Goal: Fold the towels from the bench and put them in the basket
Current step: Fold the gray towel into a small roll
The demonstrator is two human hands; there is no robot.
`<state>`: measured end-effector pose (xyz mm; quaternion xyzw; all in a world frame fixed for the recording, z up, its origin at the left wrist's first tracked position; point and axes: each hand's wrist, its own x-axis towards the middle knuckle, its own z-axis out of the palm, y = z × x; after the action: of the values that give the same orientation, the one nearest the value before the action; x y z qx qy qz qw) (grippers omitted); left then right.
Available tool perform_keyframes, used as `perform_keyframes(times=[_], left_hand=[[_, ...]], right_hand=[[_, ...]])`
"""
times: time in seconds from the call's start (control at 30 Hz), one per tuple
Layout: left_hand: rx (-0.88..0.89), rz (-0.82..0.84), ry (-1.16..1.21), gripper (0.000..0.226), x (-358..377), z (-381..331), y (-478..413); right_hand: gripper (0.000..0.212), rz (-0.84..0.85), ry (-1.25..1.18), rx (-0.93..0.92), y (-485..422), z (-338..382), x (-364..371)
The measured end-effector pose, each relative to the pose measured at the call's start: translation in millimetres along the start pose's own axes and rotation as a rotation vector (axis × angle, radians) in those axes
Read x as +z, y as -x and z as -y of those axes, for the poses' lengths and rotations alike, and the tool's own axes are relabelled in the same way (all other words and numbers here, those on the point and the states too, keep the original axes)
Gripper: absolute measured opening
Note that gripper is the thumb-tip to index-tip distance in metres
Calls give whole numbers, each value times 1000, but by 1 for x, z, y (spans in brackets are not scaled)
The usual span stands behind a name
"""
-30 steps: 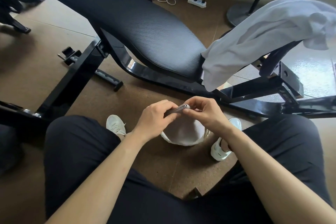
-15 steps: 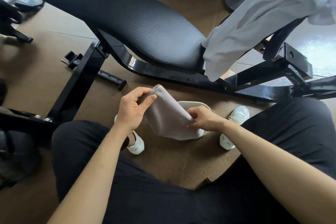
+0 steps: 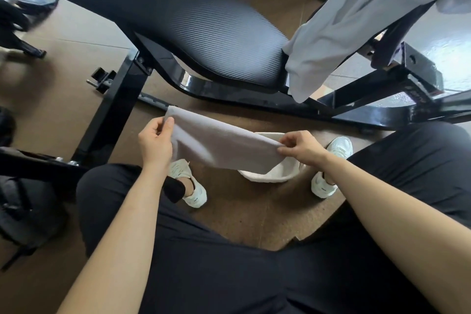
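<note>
One view, from the head camera, is given, and in it a grey towel [image 3: 221,148] is held stretched between the two hands, low over the floor and just above a pale basket [image 3: 270,179] that stands between the person's feet. The step in hand is judged to be one of the folds of this towel, with the placing in the basket to follow. For the fold to be done well, the two held ends should be kept level and the cloth taut, so that the sag seen near the middle is taken out. The edges should be matched corner to corner before the ends are brought together, and the crease should be pressed flat before the towel is lowered. Since the basket is partly hidden under the cloth, its opening should be checked before anything is released. The left hand [image 3: 155,146] is closed on the far left corner of the towel, which is pinched between the thumb and the curled fingers. The right hand [image 3: 304,148] is closed on the right end, where the gathered edge is pinched between thumb and fingertips, above the far rim of the basket. Nothing else is touched by either hand. A second, white towel [image 3: 356,20] is draped over the right end of the black bench [image 3: 204,28], beyond the hands, and is judged to be left to fold.
</note>
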<state>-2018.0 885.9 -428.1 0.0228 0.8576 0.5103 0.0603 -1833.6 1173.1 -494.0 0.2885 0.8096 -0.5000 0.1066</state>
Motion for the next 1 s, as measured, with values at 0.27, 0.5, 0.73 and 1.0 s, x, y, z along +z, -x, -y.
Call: perform_keyframes(times=[0.27,0.5,0.73,1.0], left_hand=[[-81,73,-39,12,17,7,3],[-11,315,-167,11,46,8,26],[43,495,-237,12,74,5,48],[87,602,-245,22,88,0,63]], right_hand=[[7,-219,-249,77,-2,24,-11],[9,-232,-345,134,7,33,-1],[17,-110,-563,160,15,44,21],[20,-27,-749,93,23,56,35]])
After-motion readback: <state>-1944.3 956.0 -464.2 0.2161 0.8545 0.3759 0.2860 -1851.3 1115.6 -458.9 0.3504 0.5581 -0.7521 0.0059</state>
